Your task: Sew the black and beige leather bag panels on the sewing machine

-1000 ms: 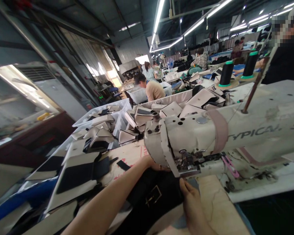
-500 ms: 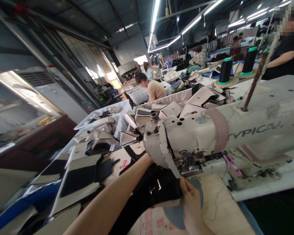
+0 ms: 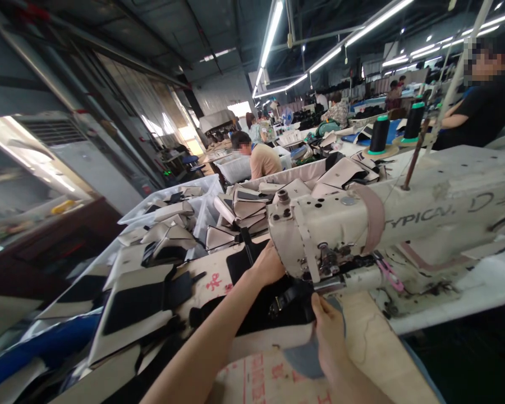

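A black fabric piece with a beige edge and a metal buckle (image 3: pixel 264 314) lies under the head of a cream sewing machine (image 3: pixel 362 224). My left hand (image 3: pixel 270 264) rests on the far part of the piece, close against the machine head; its fingers are hidden behind the machine. My right hand (image 3: pixel 326 334) pinches the near right edge of the piece just below the needle area. The piece sits on a cardboard-covered worktop (image 3: pixel 374 359).
Stacks of beige and black cut pieces (image 3: pixel 151 292) lie to the left, more in clear plastic bins (image 3: pixel 180 210) behind. Black thread cones (image 3: pixel 379 134) stand beyond the machine. Other people sit at tables further back; one in black is at the far right (image 3: pixel 488 101).
The black piece has slid further away and left under the machine head, with the buckle now nearer the needle. My left hand moved forward with it; my right hand stayed at the near edge.
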Motion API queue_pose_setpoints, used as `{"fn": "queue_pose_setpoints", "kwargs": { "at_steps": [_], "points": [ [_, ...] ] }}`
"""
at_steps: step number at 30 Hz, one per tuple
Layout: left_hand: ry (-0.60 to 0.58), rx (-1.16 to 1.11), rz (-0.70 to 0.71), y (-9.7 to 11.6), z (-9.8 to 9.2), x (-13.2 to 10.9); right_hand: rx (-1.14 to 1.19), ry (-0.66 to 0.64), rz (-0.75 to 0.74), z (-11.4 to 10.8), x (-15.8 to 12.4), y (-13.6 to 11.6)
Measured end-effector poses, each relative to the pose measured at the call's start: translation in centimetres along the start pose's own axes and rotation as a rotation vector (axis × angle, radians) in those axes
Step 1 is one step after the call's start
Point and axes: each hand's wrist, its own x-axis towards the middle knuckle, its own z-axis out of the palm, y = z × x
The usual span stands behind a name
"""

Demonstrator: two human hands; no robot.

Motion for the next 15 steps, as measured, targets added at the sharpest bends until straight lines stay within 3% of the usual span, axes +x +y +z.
{"fn": "queue_pose_setpoints", "kwargs": {
  "at_steps": [3, 5, 7, 10, 15],
  "points": [
    [0.159, 0.171, -0.146, 2.0, 2.1, -4.6, 0.021, -0.004, 0.017, 0.0, -0.2, -0.3],
    [0.161, 0.218, -0.242, 3.6, 5.1, -7.5, 0.039, -0.009, 0.019, -0.1, -0.2, -0.3],
    [0.144, 0.242, -0.307, 4.8, 8.3, -9.1, 0.048, -0.015, 0.012, -0.3, -0.2, -0.1],
    [0.209, 0.335, -0.511, 5.5, 11.6, -8.1, 0.048, -0.021, 0.003, -0.6, 0.1, 0.2],
    [0.426, 0.224, -0.801, 5.4, 12.5, -4.4, 0.066, -0.06, 0.02, -0.7, 0.2, 0.2]
  ]
}}
